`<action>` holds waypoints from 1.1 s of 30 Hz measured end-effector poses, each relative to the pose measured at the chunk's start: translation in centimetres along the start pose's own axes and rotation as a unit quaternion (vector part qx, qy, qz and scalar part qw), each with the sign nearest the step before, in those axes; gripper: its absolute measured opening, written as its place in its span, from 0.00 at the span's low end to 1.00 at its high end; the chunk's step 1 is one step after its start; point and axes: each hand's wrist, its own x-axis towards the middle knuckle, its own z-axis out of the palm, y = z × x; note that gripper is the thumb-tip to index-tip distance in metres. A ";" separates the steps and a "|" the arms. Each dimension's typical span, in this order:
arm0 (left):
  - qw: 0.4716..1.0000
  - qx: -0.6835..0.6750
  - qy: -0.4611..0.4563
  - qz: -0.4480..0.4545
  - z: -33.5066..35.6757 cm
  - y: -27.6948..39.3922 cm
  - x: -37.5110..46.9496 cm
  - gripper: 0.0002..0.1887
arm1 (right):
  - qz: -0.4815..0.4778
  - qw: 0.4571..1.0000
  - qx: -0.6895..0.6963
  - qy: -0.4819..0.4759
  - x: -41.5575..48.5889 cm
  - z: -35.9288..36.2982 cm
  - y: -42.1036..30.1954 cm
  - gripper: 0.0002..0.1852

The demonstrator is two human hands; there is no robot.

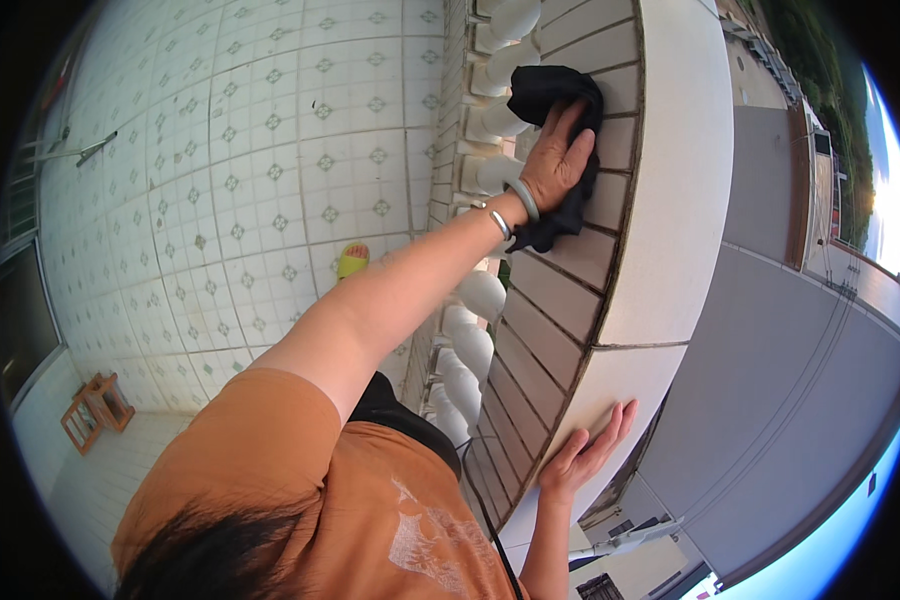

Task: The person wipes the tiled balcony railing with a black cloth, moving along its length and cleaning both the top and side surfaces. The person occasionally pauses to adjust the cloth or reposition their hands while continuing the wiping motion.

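My left hand [559, 169], with a grey bangle and a silver open cuff at the wrist, holds a bunched black cloth [547, 86] against the narrow tiles [559, 296] on the inner face of a balcony railing. Its fingertips are partly hidden in the cloth's folds, and one end of the cloth hangs out below the wrist. On the smooth pale coping [667, 187] of the railing, my right hand [589, 457] lies palm down with nothing in it, thumb apart from the fingers.
White twisted balusters [472, 349] stand beneath the tiled rail. A foot in a green slipper [352, 261] is on the patterned tile floor [270, 150]. A small wooden stool or rack [101, 409] and a squeegee-like tool [97, 148] are farther off. A thin black cord [484, 514] hangs near my torso.
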 end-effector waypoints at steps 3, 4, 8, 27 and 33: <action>0.969 -0.011 0.010 -0.245 -1.2 -4.6 1.2 0.33 | 0.002 1.000 -0.004 -0.005 0.0 0.0 0.1 0.31; 0.960 -0.018 -0.009 -0.278 -1.6 -5.3 1.2 0.35 | 0.008 1.000 -0.002 -0.006 0.0 0.0 0.1 0.30; 0.956 0.024 -0.058 -0.288 -2.3 0.1 -8.5 0.36 | 0.003 1.000 0.000 -0.007 0.1 -0.1 0.1 0.30; 0.967 0.137 -0.071 -0.201 -0.5 -11.3 1.9 0.40 | -0.013 1.000 -0.016 -0.004 0.0 -0.2 0.1 0.27; 0.944 0.056 -0.121 -0.301 -1.5 8.5 -16.7 0.36 | -0.022 0.999 -0.020 -0.014 0.0 0.0 0.4 0.29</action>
